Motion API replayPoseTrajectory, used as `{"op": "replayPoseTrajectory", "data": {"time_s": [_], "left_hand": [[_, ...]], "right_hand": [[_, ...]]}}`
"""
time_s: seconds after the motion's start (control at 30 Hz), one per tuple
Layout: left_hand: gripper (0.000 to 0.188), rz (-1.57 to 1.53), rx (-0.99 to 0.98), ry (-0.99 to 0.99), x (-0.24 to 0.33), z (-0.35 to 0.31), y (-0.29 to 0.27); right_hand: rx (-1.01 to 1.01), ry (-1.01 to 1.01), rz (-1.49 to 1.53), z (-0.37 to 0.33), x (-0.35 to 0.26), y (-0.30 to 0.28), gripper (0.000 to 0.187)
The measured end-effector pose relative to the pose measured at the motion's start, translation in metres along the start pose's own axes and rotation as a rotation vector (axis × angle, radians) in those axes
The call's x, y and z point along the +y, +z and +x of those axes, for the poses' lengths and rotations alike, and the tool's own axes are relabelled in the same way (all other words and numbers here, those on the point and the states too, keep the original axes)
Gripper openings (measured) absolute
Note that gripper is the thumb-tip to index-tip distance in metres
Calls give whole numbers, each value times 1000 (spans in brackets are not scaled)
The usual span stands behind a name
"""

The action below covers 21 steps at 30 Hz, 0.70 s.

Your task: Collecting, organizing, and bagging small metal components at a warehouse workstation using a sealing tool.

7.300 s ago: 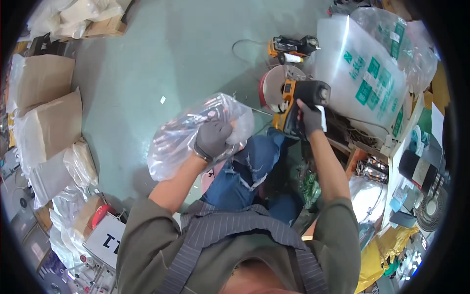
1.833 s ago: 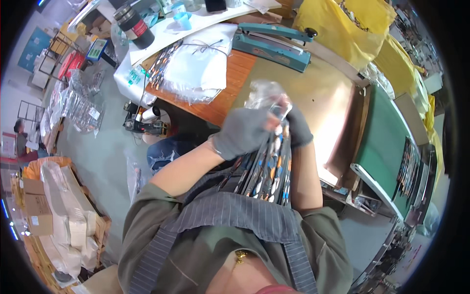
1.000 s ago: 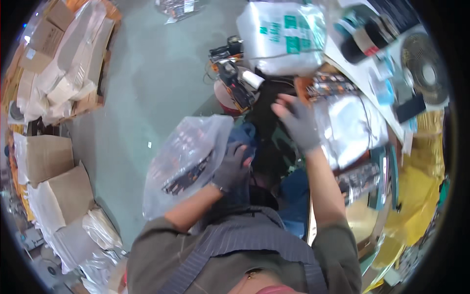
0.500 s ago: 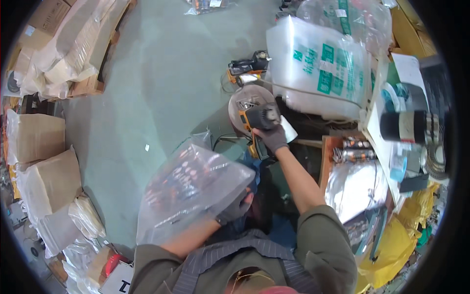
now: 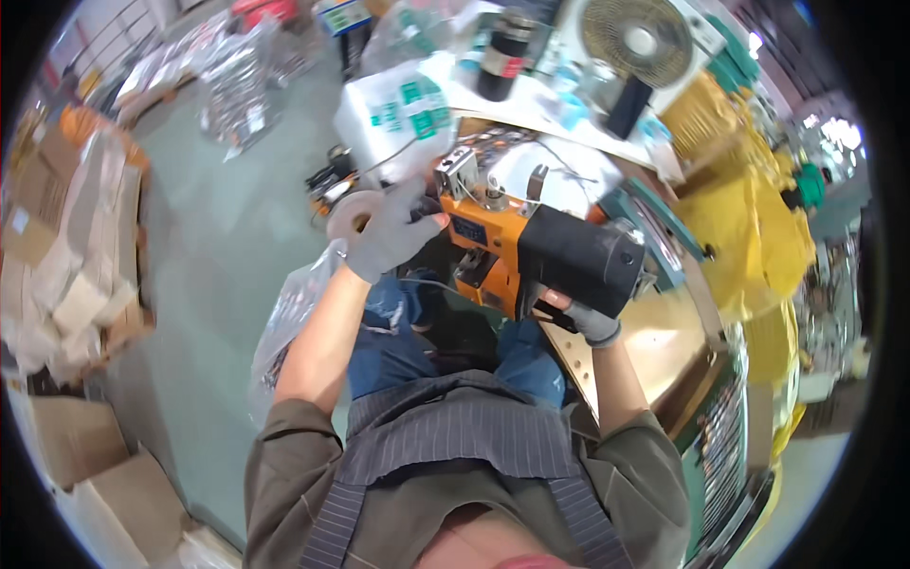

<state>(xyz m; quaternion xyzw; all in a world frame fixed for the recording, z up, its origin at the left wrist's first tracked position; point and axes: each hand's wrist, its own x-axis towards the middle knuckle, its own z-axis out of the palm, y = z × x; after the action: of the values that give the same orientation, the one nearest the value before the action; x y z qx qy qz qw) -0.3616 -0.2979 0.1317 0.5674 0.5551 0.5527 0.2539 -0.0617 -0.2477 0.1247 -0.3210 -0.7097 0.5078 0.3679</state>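
Note:
An orange-and-black portable bag-sewing machine (image 5: 517, 232) is held up in front of me, lying sideways, with metal parts and a white thread along its upper side. My right hand (image 5: 583, 318), in a grey glove with bare fingertips, grips it from below at the black motor end. My left hand (image 5: 393, 232), gloved the same way, has its thumb and fingers around a dark part at the left end; that part is mostly hidden. A clear plastic bag (image 5: 294, 322) with things inside stands by my left leg, partly behind my left forearm.
A round drum-like thing (image 5: 351, 213) and another orange-and-black machine (image 5: 330, 180) are on the floor ahead. Beyond sits a white plastic-wrapped bundle (image 5: 398, 119). A white worktop (image 5: 531, 112) carries a dark flask (image 5: 505, 57) and fan (image 5: 637, 40). Yellow sacks (image 5: 744, 228) lie right; cartons (image 5: 133, 503) left.
My view has turned right. The sewing machine came up from the drum in my right hand. My left hand let go of the plastic bag and moved onto the machine.

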Motion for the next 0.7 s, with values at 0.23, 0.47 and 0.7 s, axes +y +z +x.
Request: {"op": "replayPoseTrajectory", "data": {"time_s": [0.23, 0.47, 0.7], "left_hand": [[23, 294, -345, 304, 17, 12, 133], [14, 36, -617, 221, 51, 23, 233], [10, 39, -614, 273, 48, 13, 256]], "right_hand": [[289, -59, -103, -107, 70, -88, 67], [372, 341, 69, -169, 104, -156, 60], [113, 529, -378, -194, -36, -174, 26]]}}
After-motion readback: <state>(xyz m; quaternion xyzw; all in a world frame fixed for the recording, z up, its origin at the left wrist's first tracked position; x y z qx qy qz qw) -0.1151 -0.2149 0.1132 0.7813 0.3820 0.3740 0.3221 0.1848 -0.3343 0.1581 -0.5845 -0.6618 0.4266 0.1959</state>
